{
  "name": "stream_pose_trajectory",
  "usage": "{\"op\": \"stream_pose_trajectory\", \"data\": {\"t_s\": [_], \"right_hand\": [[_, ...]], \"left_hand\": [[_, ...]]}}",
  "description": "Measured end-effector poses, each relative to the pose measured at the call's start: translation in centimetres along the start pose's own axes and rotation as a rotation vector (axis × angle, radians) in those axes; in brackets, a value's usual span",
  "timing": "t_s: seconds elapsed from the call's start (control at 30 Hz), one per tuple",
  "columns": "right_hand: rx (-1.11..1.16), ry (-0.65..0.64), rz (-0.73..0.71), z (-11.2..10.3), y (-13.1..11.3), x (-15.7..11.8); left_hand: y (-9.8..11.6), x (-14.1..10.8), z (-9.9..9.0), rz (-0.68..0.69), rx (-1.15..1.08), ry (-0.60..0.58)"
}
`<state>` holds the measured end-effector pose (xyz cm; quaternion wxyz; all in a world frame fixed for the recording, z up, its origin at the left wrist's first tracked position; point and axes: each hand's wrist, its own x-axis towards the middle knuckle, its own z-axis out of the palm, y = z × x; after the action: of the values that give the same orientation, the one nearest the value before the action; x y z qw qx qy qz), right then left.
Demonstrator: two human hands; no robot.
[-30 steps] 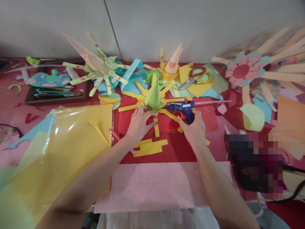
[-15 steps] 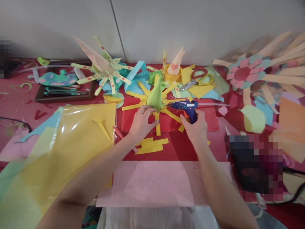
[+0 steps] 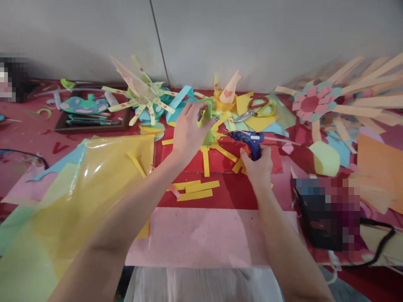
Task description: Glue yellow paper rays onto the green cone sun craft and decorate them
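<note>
Over the red paper [image 3: 220,166], the left hand [image 3: 190,130] arches around the green cone [image 3: 208,138], thumb and fingers parted; whether they press it cannot be told. The right hand [image 3: 258,165] is wrapped around the handle of the blue glue gun [image 3: 248,138], nozzle toward the cone's base. Both forearms slant inward.

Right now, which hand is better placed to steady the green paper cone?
Probably the left: the left hand is right at the green paper cone, while the right hand is taken up holding the glue gun.
</note>
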<state>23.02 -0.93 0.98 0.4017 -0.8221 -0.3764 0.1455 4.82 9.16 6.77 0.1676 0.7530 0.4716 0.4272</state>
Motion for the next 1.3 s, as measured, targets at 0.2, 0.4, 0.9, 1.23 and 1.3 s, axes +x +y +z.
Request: {"op": "stream_pose_trajectory", "data": {"t_s": [0.2,0.4,0.9,1.23,1.3], "right_hand": [[0.028,0.056,0.020,-0.3,0.1,0.4],[0.100,0.147,-0.037,-0.5,0.2,0.4],[0.146,0.175,-0.051,-0.3,0.1,0.3],[0.113,0.130,-0.033,0.0,0.3,0.2],[0.102,0.120,-0.029,-0.1,0.2,0.1]], "left_hand": [[0.0,1.3,0.2,0.001,-0.053,0.023],[2.9,2.0,-3.5,0.127,-0.087,0.175],[1.3,2.0,-1.7,0.070,-0.090,-0.080],[0.3,1.1,-2.0,0.098,-0.061,-0.039],[0.0,0.2,-2.6,0.091,-0.028,0.055]]}}
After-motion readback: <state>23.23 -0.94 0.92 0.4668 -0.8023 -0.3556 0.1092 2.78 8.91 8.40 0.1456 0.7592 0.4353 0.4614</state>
